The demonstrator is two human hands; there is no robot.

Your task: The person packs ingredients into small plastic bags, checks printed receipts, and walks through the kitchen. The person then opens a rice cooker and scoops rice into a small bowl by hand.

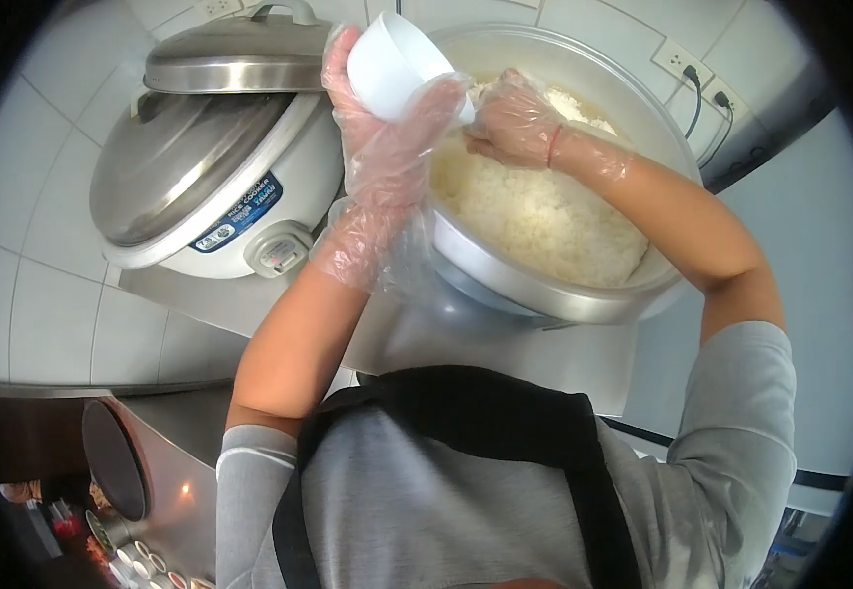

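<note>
A white bowl point(392, 74) is held tilted in my left hand point(397, 133), which wears a clear plastic glove. The bowl is at the left rim of a large round metal pot point(564, 299) filled with white rice point(554, 216). My right hand point(517, 120), also gloved, is over the rice just right of the bowl. Its fingers are curled, and whatever they hold cannot be made out.
On the left stands a rice cooker point(299, 162) with a metal lid point(181, 147); another lid point(250, 59) rests above it. Wall sockets with plugs point(692, 74) are behind the pot. Several small cups point(142, 560) and a round dark pan point(115, 459) are at lower left.
</note>
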